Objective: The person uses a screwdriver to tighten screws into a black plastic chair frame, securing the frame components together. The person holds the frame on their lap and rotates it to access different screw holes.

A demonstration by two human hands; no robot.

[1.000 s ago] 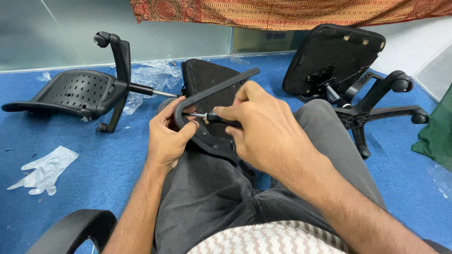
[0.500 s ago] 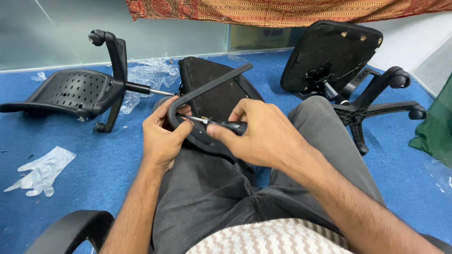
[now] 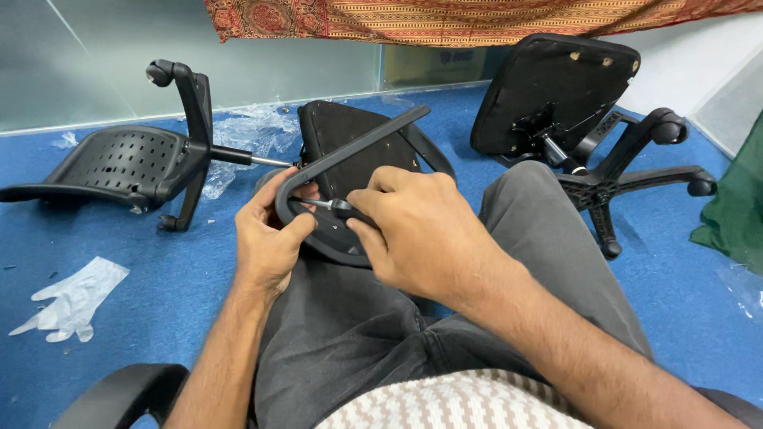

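Two hands at work on one part, low on the lap: left hand (image 3: 269,235) wrapped tight round the curved end of the black armrest (image 3: 350,151), right hand (image 3: 421,230) closed on the handle of a screwdriver (image 3: 327,205), shaft pointing toward nine o'clock into the inside of the bend. Behind the armrest, a black seat pad (image 3: 354,131) propped on the knees — touching the arm along its bar, from what shows.

To drive the fastener well: keep the shaft square to the hole, not canted; push along the axis before turning, so the tip stays seated; hold the armrest firm with the left thumb clear of the tip's path. Screw head itself hidden under the fingers — cannot tell how far in it sits.

At ten o'clock on the blue floor, a perforated chair back (image 3: 111,163) lying flat, with clear plastic wrap (image 3: 246,131) just beside it. At two o'clock, an upturned chair seat on its wheeled base (image 3: 556,87). At eight o'clock, a pale disposable glove (image 3: 75,298), well apart from the work.
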